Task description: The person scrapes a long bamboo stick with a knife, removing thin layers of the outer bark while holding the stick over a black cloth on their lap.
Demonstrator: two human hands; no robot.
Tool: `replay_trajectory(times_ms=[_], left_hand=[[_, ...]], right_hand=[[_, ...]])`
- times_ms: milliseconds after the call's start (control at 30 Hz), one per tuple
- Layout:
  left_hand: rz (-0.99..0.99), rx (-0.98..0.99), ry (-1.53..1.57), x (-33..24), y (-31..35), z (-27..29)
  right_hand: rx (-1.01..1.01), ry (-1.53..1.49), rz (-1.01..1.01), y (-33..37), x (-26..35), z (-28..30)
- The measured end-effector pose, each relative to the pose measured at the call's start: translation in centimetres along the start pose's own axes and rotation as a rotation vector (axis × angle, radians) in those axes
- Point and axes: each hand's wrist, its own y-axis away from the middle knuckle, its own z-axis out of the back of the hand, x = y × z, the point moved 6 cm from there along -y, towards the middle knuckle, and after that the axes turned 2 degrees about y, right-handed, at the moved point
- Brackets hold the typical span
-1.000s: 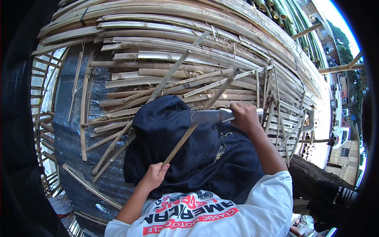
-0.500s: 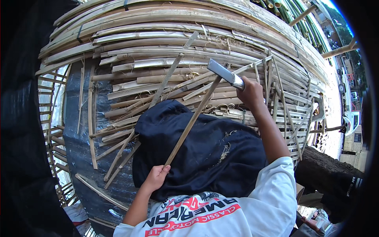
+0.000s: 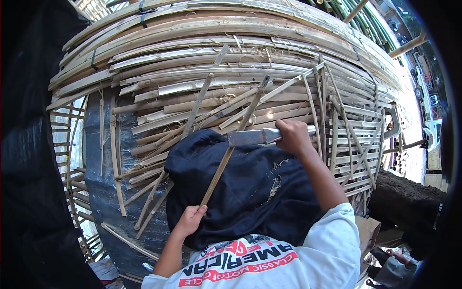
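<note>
A long, narrow bamboo strip (image 3: 219,169) slants from near my body up over the dark cloth (image 3: 255,192) across my lap. My left hand (image 3: 191,220) is closed around its near end. My right hand (image 3: 292,138) grips the metal handle of a broad-bladed knife (image 3: 246,138), held sideways. The blade lies across the middle of the strip and hides a short part of it. Pale shavings (image 3: 274,189) cling to the cloth.
Split bamboo lengths (image 3: 192,89) are stacked ahead of me. To the right stands a bamboo slat frame (image 3: 353,144). Loose strips (image 3: 116,159) lie on a dark sheet (image 3: 98,159) at left. A thick log (image 3: 409,192) sits at right, near a cardboard box (image 3: 366,231).
My right hand has brought the knife down along the strip, toward me, from near its far end to its middle. My left hand keeps its hold with little movement.
</note>
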Motion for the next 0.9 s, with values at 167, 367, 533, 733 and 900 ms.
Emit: replay_trajectory(times_ms=[167,367,533,733,900], left_hand=[[0.015,-0.130,-0.286,-5.1,2.4,1.2],[-0.343,-0.359,-0.793,-14.0,3.0,0.5],[-0.373,-0.414,-0.884,-14.9,5.5,0.0],[-0.315,-0.519,-0.945,-11.0,11.1,2.3],[-0.288,-0.531,-0.965,-8.9,13.5,3.5]], right_hand=[[-0.173,-0.489,-0.393,7.1,3.6,-1.4],[-0.299,-1.269,-0.732,12.0,7.2,1.0],[-0.687,-1.664,-0.766,12.3,4.3,3.9],[-0.884,-1.852,-0.778,11.7,1.8,3.9],[-0.871,-1.936,-0.752,11.5,2.4,3.3]])
